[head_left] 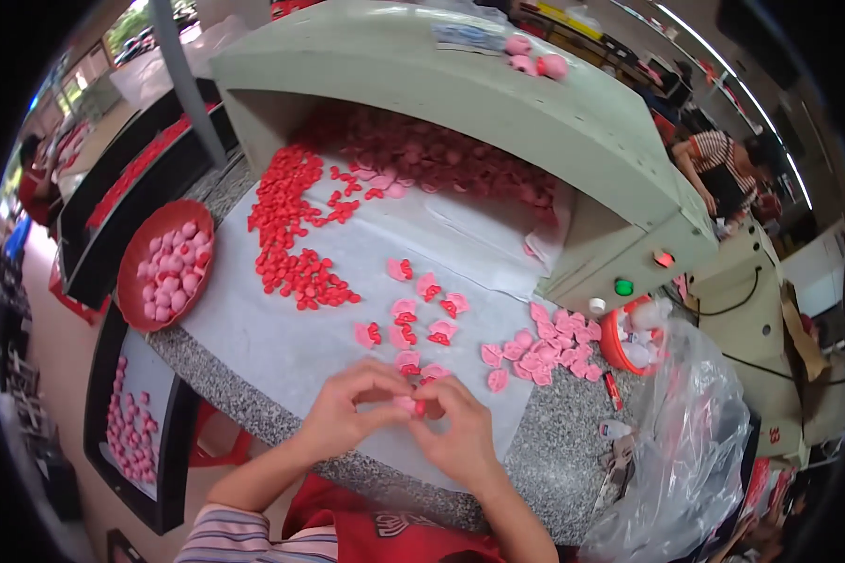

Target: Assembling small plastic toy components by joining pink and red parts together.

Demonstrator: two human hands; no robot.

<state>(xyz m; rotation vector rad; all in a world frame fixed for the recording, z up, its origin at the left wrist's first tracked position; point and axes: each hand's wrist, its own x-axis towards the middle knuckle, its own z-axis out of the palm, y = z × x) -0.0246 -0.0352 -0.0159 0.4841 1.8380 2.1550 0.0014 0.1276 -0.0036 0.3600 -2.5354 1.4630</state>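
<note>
Both of my hands meet over the near edge of the white sheet, pinching one small pink piece with a red part. My left hand grips its pink side between thumb and fingers. At its red side, the thumb and fingertips of my right hand close on it. The fingers partly hide its shape. Just beyond them lie several pink pieces paired with red parts. A heap of loose red parts spreads farther left, and flat pink pieces are heaped to the right.
A pale green machine housing arches over more pink pieces at the back. On the left stand a red bowl of pink balls and a black-edged tray. To the right are an orange container and a clear plastic bag. Another person works far right.
</note>
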